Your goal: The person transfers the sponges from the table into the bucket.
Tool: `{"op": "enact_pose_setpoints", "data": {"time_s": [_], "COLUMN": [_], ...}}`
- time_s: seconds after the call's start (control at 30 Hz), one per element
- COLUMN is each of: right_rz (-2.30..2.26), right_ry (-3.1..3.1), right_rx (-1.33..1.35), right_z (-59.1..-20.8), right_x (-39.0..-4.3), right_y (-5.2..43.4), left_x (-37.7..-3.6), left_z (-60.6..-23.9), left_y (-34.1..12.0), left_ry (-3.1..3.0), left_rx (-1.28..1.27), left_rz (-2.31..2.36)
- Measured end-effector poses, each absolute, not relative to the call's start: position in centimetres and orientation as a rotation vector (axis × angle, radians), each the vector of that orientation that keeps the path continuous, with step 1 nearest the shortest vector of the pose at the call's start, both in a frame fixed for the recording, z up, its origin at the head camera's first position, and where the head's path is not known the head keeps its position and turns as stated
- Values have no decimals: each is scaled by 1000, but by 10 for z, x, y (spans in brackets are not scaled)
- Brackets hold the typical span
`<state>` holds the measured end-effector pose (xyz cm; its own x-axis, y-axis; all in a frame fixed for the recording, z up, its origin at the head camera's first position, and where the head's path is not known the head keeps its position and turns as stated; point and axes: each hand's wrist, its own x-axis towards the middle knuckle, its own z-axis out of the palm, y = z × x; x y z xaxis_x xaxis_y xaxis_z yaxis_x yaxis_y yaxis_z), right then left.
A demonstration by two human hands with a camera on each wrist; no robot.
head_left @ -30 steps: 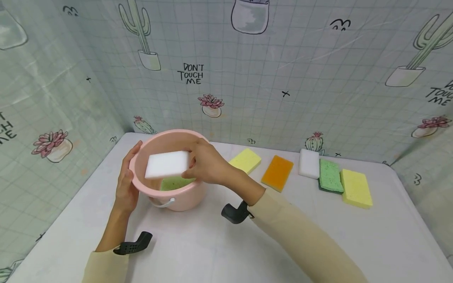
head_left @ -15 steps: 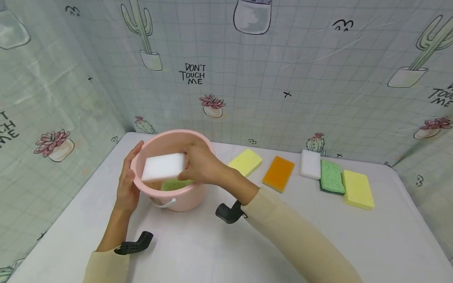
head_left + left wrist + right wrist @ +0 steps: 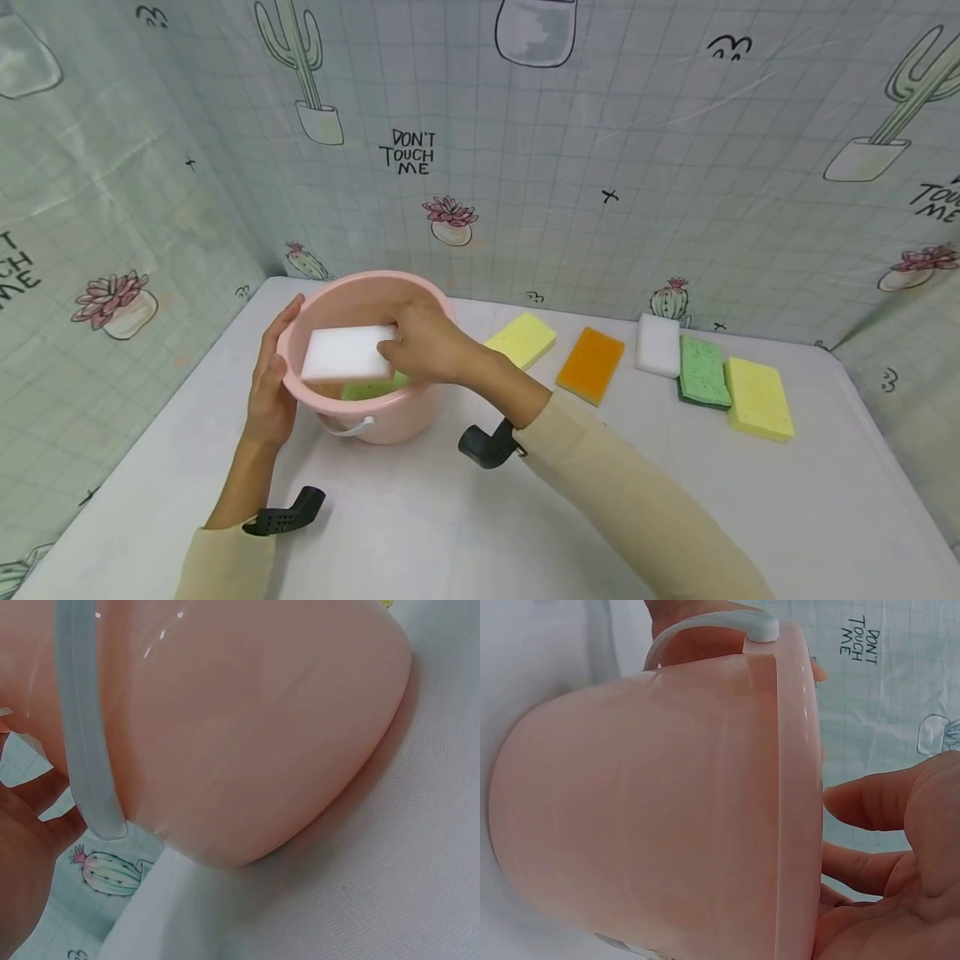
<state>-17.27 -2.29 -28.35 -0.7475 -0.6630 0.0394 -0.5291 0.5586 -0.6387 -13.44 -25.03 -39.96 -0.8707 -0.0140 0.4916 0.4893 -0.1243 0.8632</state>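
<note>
The step in hand looks to be moving a white, rectangular foam sponge (image 3: 347, 354) through the mouth of a pale pink, round plastic bucket (image 3: 411, 417); whether it is going in or coming out, I cannot tell. The right hand (image 3: 427, 342) pinches the sponge at its right end, thumb on the near side, the other fingers mostly hidden. The sponge sits inside the opening, over a light green sponge (image 3: 375, 388) (the right wrist view shows only fingertips passing behind the rim).

Its long axis runs roughly left to right across the mouth, the free short end pointing toward the left wall and a broad face turned up. If it is to be set down inside, the next move should call for tilting or lowering that free end clear of the wall, then parting thumb and fingers.

The left hand (image 3: 272, 387) lies spread against the bucket's outside, its fingers fairly straight and the thumb at the rim, apparently steadying it upright on the white-covered counter (image 3: 420, 517).
</note>
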Motion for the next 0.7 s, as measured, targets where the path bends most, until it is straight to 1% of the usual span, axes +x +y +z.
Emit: {"op": "enact_pose_setpoints", "data": {"time_s": [0.53, 0.7], "right_rz": [-886, -929], "right_ry": [2591, 2571], "right_rx": [-1016, -1058], "right_z": [-284, -285], "right_x": [-172, -172], "right_y": [-20, -13], "left_x": [-136, -136], "left_z": [-402, -402], "left_y": [-251, -251], "left_ry": [-1807, -1803], "left_rx": [-549, -556], "left_rz": [-2058, -2057]}}
